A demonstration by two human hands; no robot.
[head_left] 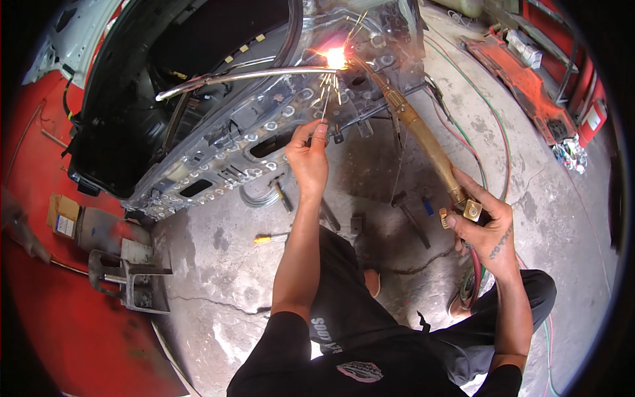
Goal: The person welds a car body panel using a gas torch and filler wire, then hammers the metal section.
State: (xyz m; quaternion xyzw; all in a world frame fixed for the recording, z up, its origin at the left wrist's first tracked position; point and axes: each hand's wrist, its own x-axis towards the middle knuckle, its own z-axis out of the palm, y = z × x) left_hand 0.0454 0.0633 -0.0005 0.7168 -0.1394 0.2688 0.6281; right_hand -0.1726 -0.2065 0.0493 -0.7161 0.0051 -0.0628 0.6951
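Observation:
My right hand (488, 230) is wrapped round the valve end of a long brass gas torch (423, 135). The torch slants up and left to a bright flame (336, 57) with sparks flying from it. Between the pinched fingertips of my left hand (308, 153) is a thin metal rod (326, 106), its far end pointing up at the glare. The flame burns against a dark, bare-metal car body panel (218, 151) with many round weld marks. A curved shiny bar (245, 75) runs leftward from the bright spot. Glare hides where rod, torch tip and metal meet.
On the cracked concrete floor lie a hammer (411, 220), a second hammer (283, 194), a coil of wire (258, 197) and a yellow-handled tool (263, 239). Red and green hoses (473, 272) trail beside my leg. A metal bracket (141, 284) stands at left, a red frame (519, 83) at far right.

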